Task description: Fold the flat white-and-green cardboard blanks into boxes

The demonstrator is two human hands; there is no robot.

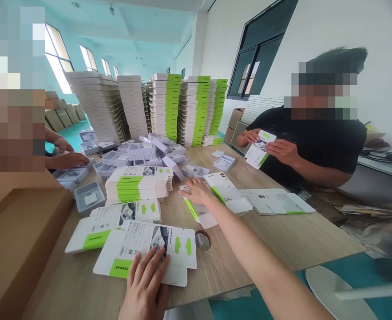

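My left hand (148, 278) lies palm down, fingers extended, on a flat white-and-green printed carton (134, 238) near the front edge of the table. Farther forward, my right hand (196, 192) rests with spread fingers on a white carton (204, 216) with a green strip. A further white carton (224, 184) lies beside that hand, partly behind my forearm. Behind the carton under my left hand are another flat carton (107, 224) and a thick stack of flat cartons (129, 189).
Pale plastic trays (142, 151) are heaped beyond the stack, before tall piles of boxes (164, 106). A co-worker's hands (284, 151) hold a carton at right; another person's hands (71, 159) touch trays at left. A cardboard box (25, 231) borders the left side; the tabletop has a round hole (203, 240).
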